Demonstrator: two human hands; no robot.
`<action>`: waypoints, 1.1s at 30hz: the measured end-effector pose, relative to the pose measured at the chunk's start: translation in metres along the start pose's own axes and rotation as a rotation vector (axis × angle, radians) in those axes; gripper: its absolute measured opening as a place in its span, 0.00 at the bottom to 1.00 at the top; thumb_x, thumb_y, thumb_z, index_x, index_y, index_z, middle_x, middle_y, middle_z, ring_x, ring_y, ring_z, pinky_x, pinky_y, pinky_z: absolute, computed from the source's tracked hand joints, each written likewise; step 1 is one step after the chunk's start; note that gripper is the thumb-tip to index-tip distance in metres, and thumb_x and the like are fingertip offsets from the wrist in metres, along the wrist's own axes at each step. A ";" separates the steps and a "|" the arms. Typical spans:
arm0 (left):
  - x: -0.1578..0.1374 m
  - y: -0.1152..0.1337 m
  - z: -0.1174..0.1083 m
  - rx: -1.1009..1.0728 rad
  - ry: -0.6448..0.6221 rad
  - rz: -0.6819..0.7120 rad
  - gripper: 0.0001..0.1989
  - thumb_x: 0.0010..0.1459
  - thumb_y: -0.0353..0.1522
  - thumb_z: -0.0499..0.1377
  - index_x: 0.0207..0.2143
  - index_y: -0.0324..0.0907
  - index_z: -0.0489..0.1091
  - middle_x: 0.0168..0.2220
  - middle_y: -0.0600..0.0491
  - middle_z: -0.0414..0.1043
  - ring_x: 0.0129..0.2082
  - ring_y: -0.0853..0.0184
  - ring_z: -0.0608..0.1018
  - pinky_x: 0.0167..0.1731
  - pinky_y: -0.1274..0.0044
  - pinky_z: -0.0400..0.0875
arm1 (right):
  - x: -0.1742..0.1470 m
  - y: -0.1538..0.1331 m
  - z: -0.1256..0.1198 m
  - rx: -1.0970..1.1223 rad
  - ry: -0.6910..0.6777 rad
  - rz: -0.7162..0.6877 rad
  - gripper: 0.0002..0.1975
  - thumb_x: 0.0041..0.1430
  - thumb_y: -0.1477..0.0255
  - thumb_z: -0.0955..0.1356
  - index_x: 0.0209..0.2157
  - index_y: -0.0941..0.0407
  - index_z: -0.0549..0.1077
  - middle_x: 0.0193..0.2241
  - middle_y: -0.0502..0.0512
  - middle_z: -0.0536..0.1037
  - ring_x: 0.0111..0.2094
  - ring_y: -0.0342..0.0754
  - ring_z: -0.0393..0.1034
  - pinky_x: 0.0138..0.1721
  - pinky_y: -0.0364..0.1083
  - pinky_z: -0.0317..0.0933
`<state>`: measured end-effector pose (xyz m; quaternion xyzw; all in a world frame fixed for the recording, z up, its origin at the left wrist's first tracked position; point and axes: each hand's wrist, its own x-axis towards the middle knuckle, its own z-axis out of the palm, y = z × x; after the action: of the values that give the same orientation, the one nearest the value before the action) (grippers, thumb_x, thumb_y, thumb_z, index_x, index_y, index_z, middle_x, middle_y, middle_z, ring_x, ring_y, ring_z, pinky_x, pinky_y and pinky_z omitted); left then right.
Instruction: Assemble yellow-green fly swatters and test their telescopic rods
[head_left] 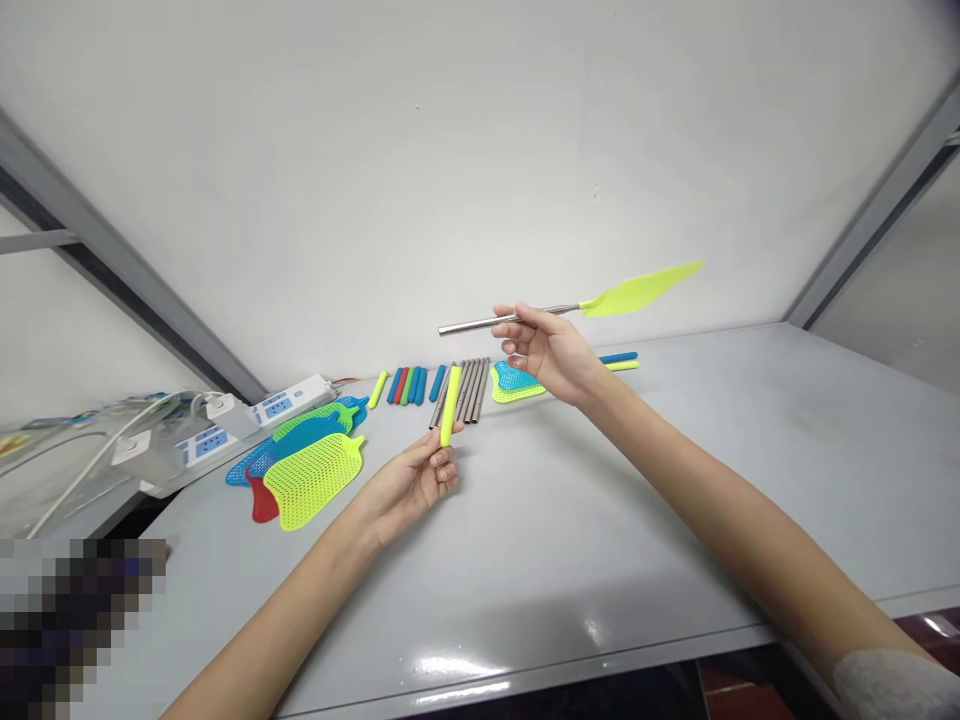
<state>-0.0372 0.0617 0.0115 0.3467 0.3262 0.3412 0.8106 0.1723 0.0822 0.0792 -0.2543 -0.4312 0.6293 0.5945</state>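
Observation:
My right hand (544, 345) pinches the metal rod of a fly swatter (637, 293) in the air above the table. Its yellow-green paddle points right and its bare rod end points left. Lower and to the left, my left hand (420, 470) grips a yellow-green handle sleeve (451, 408), held nearly upright between thumb and fingers. The sleeve and the rod end are apart. Behind the left hand lies a row of metal rods (474, 390). Several coloured handle sleeves (409, 386) lie left of the rods.
Loose swatter paddles (315, 482) in yellow-green, red, blue and green overlap at the left. Swatters with blue and yellow-green handles (619, 362) lie behind my right hand. A white power strip (240, 430) with plugs runs along the left edge. A wall (480, 180) stands behind the grey table (570, 530).

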 end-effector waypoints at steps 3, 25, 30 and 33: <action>0.000 -0.002 0.000 0.022 -0.010 -0.003 0.11 0.55 0.29 0.49 0.41 0.39 0.64 0.18 0.58 0.53 0.18 0.76 0.63 0.23 0.81 0.63 | 0.003 0.003 -0.006 -0.157 0.043 -0.014 0.10 0.53 0.68 0.60 0.30 0.58 0.69 0.22 0.51 0.72 0.20 0.38 0.61 0.20 0.37 0.53; 0.001 -0.005 -0.002 0.006 -0.004 -0.019 0.12 0.54 0.28 0.50 0.42 0.39 0.64 0.19 0.58 0.55 0.19 0.76 0.64 0.24 0.80 0.63 | 0.005 0.005 -0.006 -0.298 0.178 -0.045 0.10 0.51 0.70 0.59 0.22 0.59 0.66 0.10 0.47 0.63 0.14 0.39 0.57 0.17 0.38 0.52; 0.001 -0.006 -0.002 0.009 0.013 -0.020 0.12 0.54 0.31 0.51 0.40 0.38 0.65 0.18 0.58 0.54 0.19 0.76 0.64 0.25 0.80 0.63 | 0.007 0.006 -0.011 -0.317 0.183 -0.036 0.10 0.50 0.70 0.59 0.20 0.58 0.65 0.09 0.46 0.59 0.13 0.38 0.54 0.17 0.38 0.52; 0.001 -0.006 -0.002 0.025 0.014 -0.011 0.11 0.54 0.32 0.52 0.38 0.38 0.66 0.18 0.58 0.54 0.19 0.76 0.63 0.24 0.81 0.62 | 0.008 0.008 -0.015 -0.329 0.177 -0.020 0.10 0.49 0.68 0.59 0.20 0.57 0.64 0.08 0.45 0.57 0.13 0.38 0.52 0.16 0.38 0.51</action>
<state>-0.0359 0.0596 0.0054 0.3525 0.3379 0.3353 0.8057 0.1794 0.0947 0.0665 -0.3979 -0.4768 0.5195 0.5869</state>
